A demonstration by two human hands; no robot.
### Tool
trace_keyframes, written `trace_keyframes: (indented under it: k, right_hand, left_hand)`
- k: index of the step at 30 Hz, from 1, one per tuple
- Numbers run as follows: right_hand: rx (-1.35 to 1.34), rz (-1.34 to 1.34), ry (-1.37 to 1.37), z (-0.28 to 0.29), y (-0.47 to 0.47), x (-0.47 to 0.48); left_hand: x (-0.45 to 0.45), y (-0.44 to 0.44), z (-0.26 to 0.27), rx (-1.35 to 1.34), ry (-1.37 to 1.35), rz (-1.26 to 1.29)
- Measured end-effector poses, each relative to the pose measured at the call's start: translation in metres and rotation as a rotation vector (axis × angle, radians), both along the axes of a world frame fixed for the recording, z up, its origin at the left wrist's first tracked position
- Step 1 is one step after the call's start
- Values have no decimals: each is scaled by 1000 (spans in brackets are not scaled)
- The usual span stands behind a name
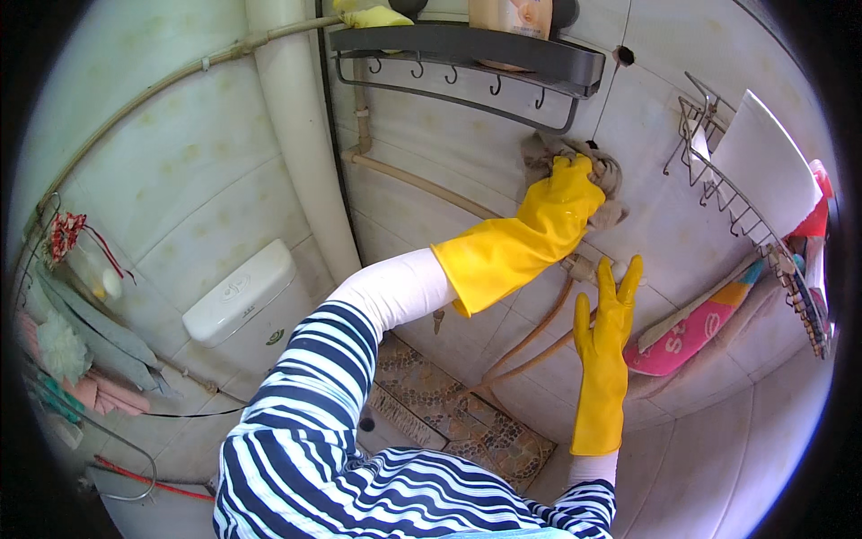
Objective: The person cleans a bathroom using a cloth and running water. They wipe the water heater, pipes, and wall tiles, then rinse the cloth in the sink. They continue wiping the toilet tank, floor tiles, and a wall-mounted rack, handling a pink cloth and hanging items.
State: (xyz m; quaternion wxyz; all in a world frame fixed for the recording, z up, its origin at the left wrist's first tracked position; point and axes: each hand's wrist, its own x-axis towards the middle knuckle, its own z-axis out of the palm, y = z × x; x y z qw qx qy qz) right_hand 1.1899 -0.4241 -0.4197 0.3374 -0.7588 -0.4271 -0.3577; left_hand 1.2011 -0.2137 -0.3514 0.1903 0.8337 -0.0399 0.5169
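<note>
My left hand (569, 192), in a yellow rubber glove, is closed on a wet-looking grey-brown cloth (608, 176) against the tiled wall, just below the right end of a black shelf. Folds of the cloth stick out on both sides of the fingers. Lower right, my right hand (605, 316), in a matching glove, is raised with its fingers apart and nothing in it. Its fingertips are beside a pipe fitting (580, 268) with an orange-brown hose (539, 331); whether they touch the wall cannot be told.
Above is the black shelf (465, 47) with hooks and a bottle (510, 19). A wire rack (731, 195) and a pink bag-like item (673, 347) hang at right. At left are a white toilet cistern (239, 293), a thick white pipe (296, 128) and hanging towels (101, 337). A hole (625, 56) pierces the wall.
</note>
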Motion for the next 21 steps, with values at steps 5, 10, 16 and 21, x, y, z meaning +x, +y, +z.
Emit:
trace_keyframes:
  k: [5, 10, 16, 21]
  right_hand:
    - [27, -6, -42, 4, -22, -6]
    - [78, 26, -50, -7, -42, -26]
    - [63, -91, 19, -32, -87, -33]
    - [108, 7, 100, -43, -73, -35]
  left_hand:
    - [-27, 85, 21, 319, 122, 414]
    - [2, 158, 14, -255, -143, 717]
    - [74, 30, -6, -220, -440, 438]
    - [107, 70, -35, -107, 14, 670]
